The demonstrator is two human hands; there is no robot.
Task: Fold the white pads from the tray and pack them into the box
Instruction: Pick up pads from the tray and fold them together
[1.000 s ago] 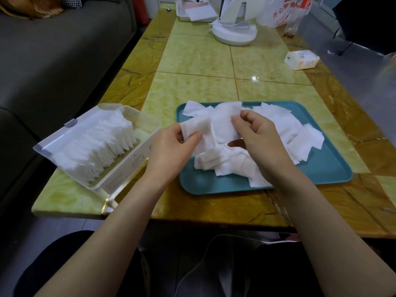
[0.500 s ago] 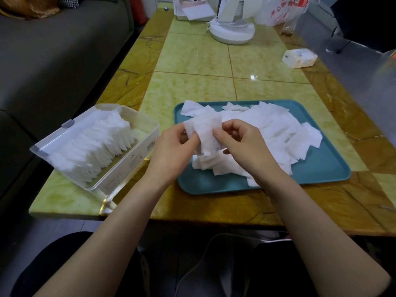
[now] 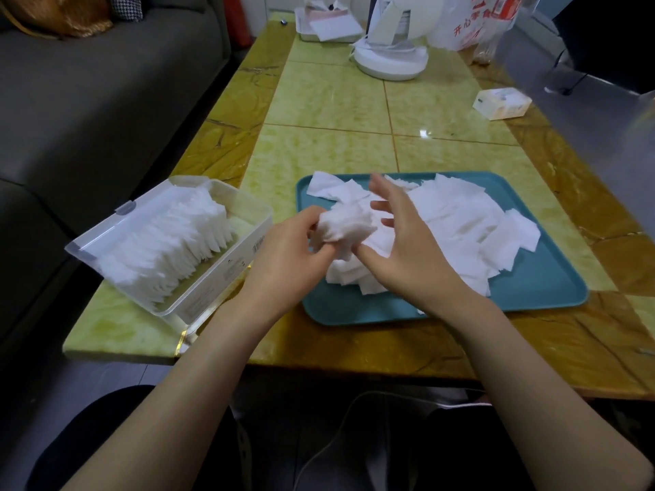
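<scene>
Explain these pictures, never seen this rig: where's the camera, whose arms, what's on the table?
No machine here: a person works with bare hands. Every picture comes from one wide-angle camera on their head, looking forward and down. On the table sit a teal tray heaped with loose white pads and, to its left, a clear box with a row of folded pads. The left hand pinches one pad above the tray; the right hand is beside it, fingers spread.

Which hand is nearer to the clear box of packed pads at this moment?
Left. The left hand pinches a folded pad just right of the box, beside its right wall. The right hand, fingers spread, is farther right, over the tray.
</scene>
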